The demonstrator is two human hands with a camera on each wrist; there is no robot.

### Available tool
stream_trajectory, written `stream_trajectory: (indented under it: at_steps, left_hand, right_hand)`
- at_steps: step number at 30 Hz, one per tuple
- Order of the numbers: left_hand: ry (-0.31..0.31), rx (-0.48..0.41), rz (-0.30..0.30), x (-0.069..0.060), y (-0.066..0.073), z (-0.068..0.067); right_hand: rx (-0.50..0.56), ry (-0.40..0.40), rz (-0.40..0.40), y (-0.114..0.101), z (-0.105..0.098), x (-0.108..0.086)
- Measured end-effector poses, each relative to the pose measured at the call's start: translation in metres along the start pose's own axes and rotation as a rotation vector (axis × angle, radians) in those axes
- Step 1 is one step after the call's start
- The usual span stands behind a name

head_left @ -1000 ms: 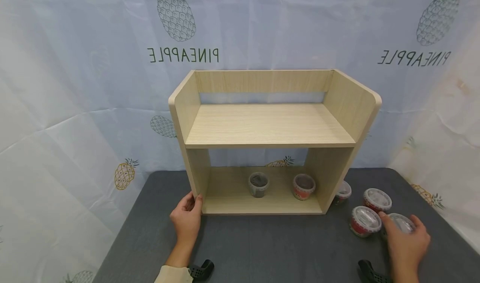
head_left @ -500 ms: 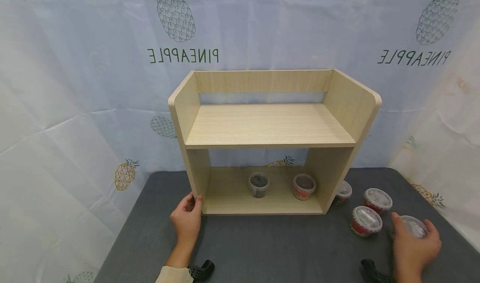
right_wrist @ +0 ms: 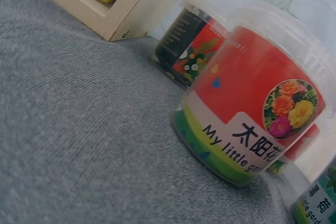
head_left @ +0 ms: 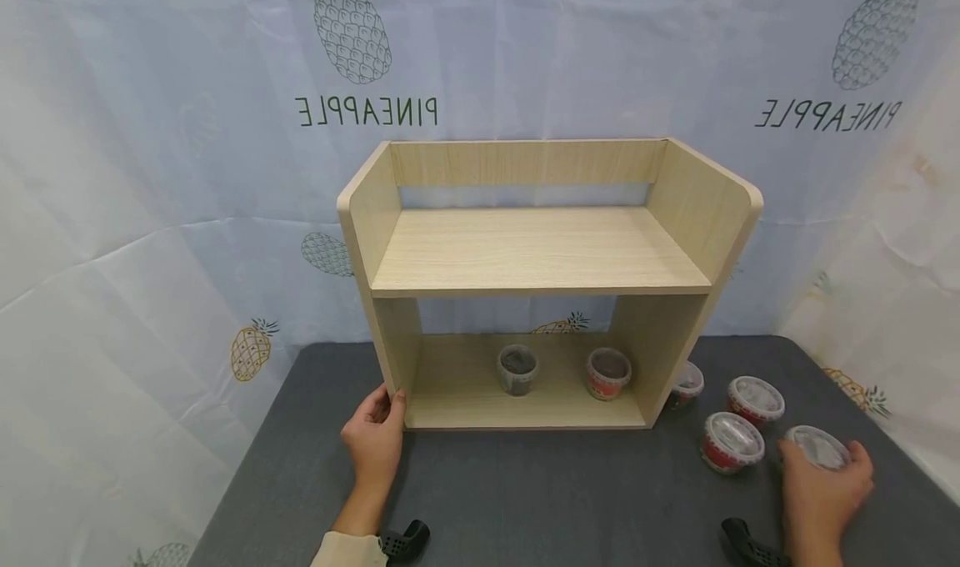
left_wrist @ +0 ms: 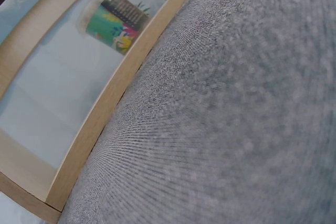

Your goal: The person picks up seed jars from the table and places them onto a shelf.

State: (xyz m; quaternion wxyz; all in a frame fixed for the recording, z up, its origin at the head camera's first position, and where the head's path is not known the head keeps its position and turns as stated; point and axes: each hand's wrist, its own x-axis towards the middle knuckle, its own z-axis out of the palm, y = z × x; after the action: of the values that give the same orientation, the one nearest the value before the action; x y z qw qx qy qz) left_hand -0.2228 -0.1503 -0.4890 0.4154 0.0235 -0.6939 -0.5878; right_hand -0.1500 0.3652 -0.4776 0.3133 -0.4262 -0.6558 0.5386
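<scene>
At the lower left, my left hand (head_left: pixel 375 438) grips the lower left side panel of the wooden shelf (head_left: pixel 540 250). My right hand (head_left: pixel 825 488) holds a lidded tub (head_left: pixel 819 447) between thumb and fingers at the right; its green label (right_wrist: pixel 320 200) shows at the edge of the right wrist view. Just left of that hand stands a red-labelled tub (head_left: pixel 732 443) (right_wrist: pixel 252 98). On the lower shelf board are a dark tub (head_left: pixel 517 370) with a green and black label (left_wrist: pixel 116 22), and a red tub (head_left: pixel 607 373).
Behind the red-labelled tub stands another red tub (head_left: pixel 755 400). A further tub (head_left: pixel 686 383) is close to the shelf's right side, partly hidden by it. Everything rests on a dark grey cloth-covered table (head_left: pixel 540 500), with a pineapple-print curtain (head_left: pixel 180 175) behind.
My right hand moved right with its tub, then slightly back left over the last half second. My left hand keeps its grip on the shelf, almost unmoved.
</scene>
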Motion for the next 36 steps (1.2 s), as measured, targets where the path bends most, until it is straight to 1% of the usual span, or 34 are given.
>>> stream_trajectory:
  at_steps: [4, 7, 11, 16, 21, 22, 23, 28, 29, 33, 36]
  left_hand:
    - [0.001, -0.003, -0.001, 0.0, 0.001, 0.001]
    - [0.001, 0.001, -0.01, 0.001, 0.0, 0.001]
    - [-0.003, -0.003, -0.005, 0.001, 0.0, 0.001]
    - [-0.011, -0.022, 0.001, 0.002, 0.0, 0.001]
    - [-0.004, -0.024, -0.005, 0.003, 0.001, 0.002]
    - [-0.004, -0.018, -0.009, 0.003, 0.003, 0.002]
    - [-0.004, -0.015, -0.01, 0.003, 0.008, 0.002]
    - [-0.011, -0.011, -0.016, 0.001, 0.034, 0.0]
    - [-0.014, -0.015, -0.014, 0.001, 0.038, 0.0]
    - [-0.02, -0.024, -0.024, 0.0, 0.038, -0.001]
    - [-0.019, -0.021, -0.024, 0.0, 0.037, -0.002]
  right_hand:
    - [0.025, -0.027, 0.051, 0.002, 0.001, -0.002]
    - [0.008, -0.035, 0.085, 0.003, 0.001, -0.002]
    - [-0.033, -0.025, 0.091, 0.004, 0.001, -0.001]
    - [-0.087, -0.038, 0.101, 0.004, 0.0, 0.001]
    - [-0.098, -0.048, 0.112, 0.004, 0.0, 0.002]
    - [-0.094, -0.047, 0.113, 0.004, 0.0, 0.002]
    - [-0.089, -0.047, 0.115, 0.004, 0.0, 0.002]
    - [-0.024, -0.021, 0.133, 0.002, 0.003, 0.003]
    - [-0.007, -0.016, 0.137, 0.001, 0.004, 0.003]
    - [0.098, 0.009, 0.133, 0.0, 0.004, 0.003]
    - [0.214, 0.043, 0.105, -0.002, 0.002, 0.002]
